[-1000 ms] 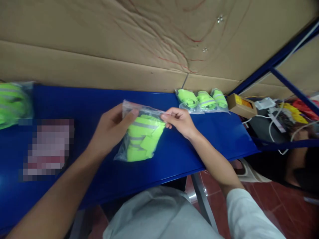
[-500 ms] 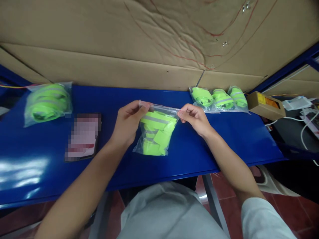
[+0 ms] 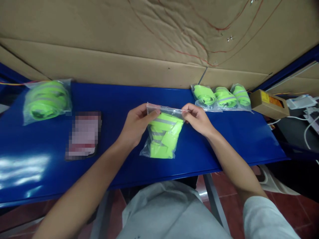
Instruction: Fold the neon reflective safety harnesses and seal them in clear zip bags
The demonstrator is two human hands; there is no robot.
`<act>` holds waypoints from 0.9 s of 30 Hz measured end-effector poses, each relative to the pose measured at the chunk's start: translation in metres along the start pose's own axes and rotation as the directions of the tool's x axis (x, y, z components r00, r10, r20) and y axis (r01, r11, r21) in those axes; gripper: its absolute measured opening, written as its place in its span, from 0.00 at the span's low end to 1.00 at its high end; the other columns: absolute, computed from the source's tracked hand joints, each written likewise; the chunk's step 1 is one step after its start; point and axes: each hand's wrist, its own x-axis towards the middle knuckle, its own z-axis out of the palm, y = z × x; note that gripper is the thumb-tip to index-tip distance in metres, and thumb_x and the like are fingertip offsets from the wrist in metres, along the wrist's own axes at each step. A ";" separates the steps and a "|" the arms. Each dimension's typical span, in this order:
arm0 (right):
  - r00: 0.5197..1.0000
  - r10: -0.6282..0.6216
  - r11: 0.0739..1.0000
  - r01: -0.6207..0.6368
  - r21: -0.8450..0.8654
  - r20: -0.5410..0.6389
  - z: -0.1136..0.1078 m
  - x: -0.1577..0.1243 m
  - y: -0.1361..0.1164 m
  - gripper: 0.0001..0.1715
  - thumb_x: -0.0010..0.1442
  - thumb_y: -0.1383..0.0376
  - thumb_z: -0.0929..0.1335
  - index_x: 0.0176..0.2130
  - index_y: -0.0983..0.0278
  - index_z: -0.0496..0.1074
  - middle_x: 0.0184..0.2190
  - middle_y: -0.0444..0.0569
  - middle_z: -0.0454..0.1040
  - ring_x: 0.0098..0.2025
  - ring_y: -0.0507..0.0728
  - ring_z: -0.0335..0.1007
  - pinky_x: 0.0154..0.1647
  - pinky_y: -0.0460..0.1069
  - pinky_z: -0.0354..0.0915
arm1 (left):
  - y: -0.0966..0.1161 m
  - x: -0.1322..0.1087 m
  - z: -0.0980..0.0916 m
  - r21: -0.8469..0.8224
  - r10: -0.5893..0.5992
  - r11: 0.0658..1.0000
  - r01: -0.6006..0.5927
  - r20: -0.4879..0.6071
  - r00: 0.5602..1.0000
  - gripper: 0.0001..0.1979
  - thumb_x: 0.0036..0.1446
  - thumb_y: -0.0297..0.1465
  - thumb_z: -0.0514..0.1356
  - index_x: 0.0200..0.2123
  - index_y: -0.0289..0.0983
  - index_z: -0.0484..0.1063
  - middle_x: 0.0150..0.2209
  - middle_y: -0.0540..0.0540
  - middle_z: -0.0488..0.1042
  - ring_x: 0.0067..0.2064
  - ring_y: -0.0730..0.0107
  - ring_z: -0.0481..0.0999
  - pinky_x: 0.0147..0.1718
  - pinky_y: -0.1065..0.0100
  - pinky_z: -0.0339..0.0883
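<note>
Though wrinkly, a clear, squarish plastic bag (image 3: 163, 134)

No text, number or brand can be read: a yellow label (image 3: 265, 97) on a cardboard box (image 3: 260, 108) at the right is too small and blurred to make out, while coarse pixel blocks mask the face of a phone-like device (image 3: 84, 134) lying at the left

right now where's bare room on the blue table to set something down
On the blue table, free: the back strip between the lone left bag and three right bags; the patch between right forearm and the table's right end. Crowded: back right, bags beside the box; centre, where left hand and right hand hold another bag.
</note>
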 end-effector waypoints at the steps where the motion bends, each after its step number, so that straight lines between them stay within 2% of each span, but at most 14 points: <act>1: 1.000 0.001 1.000 -0.001 0.003 0.011 0.001 0.000 0.001 0.21 0.62 0.48 0.72 0.33 0.62 0.69 0.25 0.40 0.65 0.25 0.49 0.59 0.27 0.47 0.56 | -0.002 0.000 0.000 0.013 -0.002 1.000 0.002 -0.003 1.000 0.14 0.51 0.39 0.74 0.38 0.38 0.82 0.37 0.47 0.81 0.37 0.69 0.76 0.38 0.71 0.69; 7: 0.999 0.024 0.999 -0.024 0.021 0.025 0.003 0.000 0.004 0.25 0.60 0.44 0.73 0.35 0.63 0.71 0.24 0.40 0.63 0.24 0.48 0.54 0.25 0.46 0.50 | -0.007 0.004 0.000 -0.013 -0.040 0.999 0.040 -0.019 0.999 0.15 0.50 0.39 0.75 0.38 0.38 0.82 0.37 0.48 0.80 0.37 0.71 0.76 0.37 0.72 0.68; 12: 0.998 0.052 0.998 -0.054 0.046 0.040 0.004 0.001 0.004 0.25 0.60 0.44 0.73 0.37 0.63 0.73 0.25 0.41 0.66 0.26 0.49 0.57 0.26 0.46 0.52 | -0.009 0.005 -0.001 -0.061 -0.109 0.992 0.109 -0.004 0.994 0.16 0.51 0.41 0.74 0.38 0.37 0.82 0.36 0.47 0.80 0.36 0.72 0.75 0.36 0.72 0.68; 18: 0.999 0.004 1.000 -0.004 0.002 0.038 0.004 0.001 0.005 0.24 0.61 0.46 0.73 0.36 0.64 0.73 0.29 0.43 0.70 0.29 0.49 0.59 0.29 0.46 0.54 | -0.011 0.003 0.001 -0.063 -0.103 0.993 0.104 0.005 0.995 0.15 0.49 0.40 0.75 0.36 0.37 0.82 0.34 0.48 0.79 0.33 0.73 0.74 0.33 0.73 0.67; 21: 0.999 0.012 1.000 -0.011 -0.011 0.049 0.006 0.000 0.004 0.23 0.62 0.47 0.72 0.37 0.64 0.73 0.29 0.43 0.70 0.29 0.49 0.58 0.29 0.46 0.53 | -0.012 0.004 0.003 -0.087 -0.154 0.984 0.154 0.000 0.988 0.17 0.47 0.41 0.76 0.36 0.37 0.83 0.35 0.48 0.80 0.34 0.71 0.75 0.34 0.72 0.68; 24: 0.996 0.032 0.999 -0.030 -0.021 0.086 0.007 -0.001 0.005 0.22 0.63 0.48 0.72 0.39 0.65 0.75 0.30 0.44 0.71 0.30 0.50 0.59 0.30 0.46 0.55 | -0.014 0.004 0.004 -0.048 -0.205 0.977 0.206 0.041 0.978 0.19 0.45 0.42 0.77 0.38 0.37 0.83 0.36 0.45 0.80 0.36 0.69 0.77 0.35 0.71 0.69; 27: 0.993 0.029 0.998 -0.023 -0.050 0.113 0.008 -0.001 0.007 0.22 0.62 0.48 0.72 0.38 0.66 0.75 0.30 0.44 0.72 0.30 0.50 0.60 0.31 0.46 0.56 | -0.017 0.001 0.006 0.006 -0.204 0.979 0.204 0.058 0.977 0.20 0.43 0.41 0.78 0.36 0.35 0.84 0.34 0.45 0.80 0.35 0.70 0.76 0.35 0.71 0.67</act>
